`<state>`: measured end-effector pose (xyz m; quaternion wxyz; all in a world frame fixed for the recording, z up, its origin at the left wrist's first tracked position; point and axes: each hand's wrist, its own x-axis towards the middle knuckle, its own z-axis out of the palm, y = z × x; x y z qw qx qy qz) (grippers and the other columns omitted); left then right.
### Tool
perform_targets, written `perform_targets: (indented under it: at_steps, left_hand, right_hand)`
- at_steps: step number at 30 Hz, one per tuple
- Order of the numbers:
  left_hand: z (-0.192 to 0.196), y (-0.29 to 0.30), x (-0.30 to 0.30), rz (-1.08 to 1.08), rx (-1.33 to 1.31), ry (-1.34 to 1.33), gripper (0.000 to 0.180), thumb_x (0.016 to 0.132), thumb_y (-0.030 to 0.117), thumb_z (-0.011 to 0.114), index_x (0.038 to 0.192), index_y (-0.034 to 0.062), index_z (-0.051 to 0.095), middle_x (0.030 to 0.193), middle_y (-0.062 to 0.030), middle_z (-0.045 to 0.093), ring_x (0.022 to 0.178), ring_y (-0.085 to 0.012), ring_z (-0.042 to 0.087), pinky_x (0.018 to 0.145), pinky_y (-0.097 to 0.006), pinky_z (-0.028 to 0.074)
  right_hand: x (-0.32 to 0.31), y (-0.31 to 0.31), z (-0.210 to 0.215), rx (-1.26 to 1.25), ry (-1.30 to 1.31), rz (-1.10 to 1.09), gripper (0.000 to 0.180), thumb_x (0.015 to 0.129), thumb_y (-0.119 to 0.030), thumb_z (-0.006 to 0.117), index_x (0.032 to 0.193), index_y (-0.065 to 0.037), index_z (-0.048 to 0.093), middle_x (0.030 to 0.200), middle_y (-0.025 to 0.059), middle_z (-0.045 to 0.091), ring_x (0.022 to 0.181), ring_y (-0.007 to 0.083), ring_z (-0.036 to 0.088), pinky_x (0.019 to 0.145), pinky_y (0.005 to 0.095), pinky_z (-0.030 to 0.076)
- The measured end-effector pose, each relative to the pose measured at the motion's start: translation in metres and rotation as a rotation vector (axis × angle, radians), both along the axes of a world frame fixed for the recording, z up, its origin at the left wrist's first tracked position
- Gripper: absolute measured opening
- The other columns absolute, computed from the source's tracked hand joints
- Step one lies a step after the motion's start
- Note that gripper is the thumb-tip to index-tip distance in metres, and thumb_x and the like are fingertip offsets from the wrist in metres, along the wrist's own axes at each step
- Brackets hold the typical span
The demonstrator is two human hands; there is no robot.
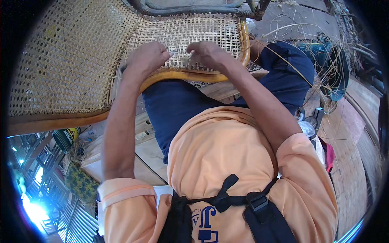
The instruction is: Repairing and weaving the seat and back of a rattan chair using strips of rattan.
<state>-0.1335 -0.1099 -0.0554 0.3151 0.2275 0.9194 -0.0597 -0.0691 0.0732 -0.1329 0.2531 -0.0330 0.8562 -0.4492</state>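
Note:
A cane-woven chair (67, 60) with a yellowish-brown curved frame lies across my lap, and its open-mesh panel (178, 32) is under both hands. My left hand (148, 58) is closed over the panel's near left part. A small pale tip (172, 53) shows beside its thumb; the rest is hidden in the fist. To the right, my right hand (207, 53) hovers at the weave near the front rail (186, 75). Its fingers are bent but apart, and I see nothing between them.
Loose cane strands (289, 60) arch over my right knee and tangle around a dark green container (334, 73). Wooden boards (344, 162) cover the floor at right. A green and yellow tin (66, 138) stands below the chair's left edge. Dark chair-frame tubing (194, 10) borders the far side.

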Motion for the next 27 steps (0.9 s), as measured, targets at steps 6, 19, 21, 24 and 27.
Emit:
perform_targets:
  at_steps: [6, 19, 21, 24, 27]
  left_hand:
    - [-0.036, -0.023, 0.064, 0.571, 0.370, -0.144, 0.040, 0.083, 0.043, 0.056, 0.083, 0.0031, 0.061, 0.078, -0.0197, 0.063, 0.075, -0.0374, 0.061, 0.067, -0.044, 0.046]
    - [-0.051, -0.033, 0.096, 0.479, 0.383, 0.042, 0.030, 0.081, 0.035, 0.065, 0.090, 0.0068, 0.058, 0.081, -0.0178, 0.064, 0.078, -0.0379, 0.061, 0.067, -0.047, 0.047]
    - [-0.053, -0.030, 0.094, 0.459, 0.486, 0.091, 0.030, 0.081, 0.034, 0.065, 0.092, 0.0068, 0.059, 0.080, -0.0176, 0.063, 0.076, -0.0374, 0.062, 0.066, -0.047, 0.047]
    - [-0.074, -0.046, 0.099, 0.372, 0.438, 0.127, 0.029, 0.080, 0.033, 0.066, 0.092, 0.0065, 0.060, 0.078, -0.0164, 0.063, 0.074, -0.0369, 0.062, 0.065, -0.047, 0.046]
    - [-0.069, -0.041, 0.094, 0.341, 0.495, 0.105, 0.028, 0.081, 0.031, 0.065, 0.090, 0.0056, 0.060, 0.078, -0.0158, 0.063, 0.074, -0.0370, 0.062, 0.064, -0.046, 0.046]
  right_hand:
    - [-0.009, -0.010, -0.017, -0.218, -0.207, 0.011, 0.022, 0.088, -0.019, 0.058, 0.104, -0.005, 0.063, 0.084, 0.0138, 0.066, 0.074, 0.0240, 0.063, 0.069, 0.0347, 0.050]
    - [-0.032, -0.087, -0.039, -0.173, 0.142, -0.021, 0.018, 0.085, -0.020, 0.059, 0.097, -0.009, 0.068, 0.090, 0.0140, 0.066, 0.082, 0.0308, 0.063, 0.075, 0.0371, 0.051]
    - [-0.049, -0.111, -0.033, -0.174, 0.229, 0.045, 0.018, 0.085, -0.021, 0.059, 0.097, -0.010, 0.068, 0.091, 0.0134, 0.066, 0.084, 0.0311, 0.064, 0.076, 0.0377, 0.051]
    - [-0.064, -0.137, -0.016, -0.221, 0.153, 0.024, 0.017, 0.085, -0.018, 0.057, 0.096, -0.011, 0.068, 0.091, 0.0127, 0.066, 0.086, 0.0323, 0.063, 0.077, 0.0388, 0.051]
    - [-0.064, -0.128, -0.017, -0.254, 0.122, 0.061, 0.024, 0.085, -0.013, 0.056, 0.107, -0.009, 0.064, 0.102, 0.0147, 0.064, 0.096, 0.0324, 0.061, 0.085, 0.0387, 0.049]
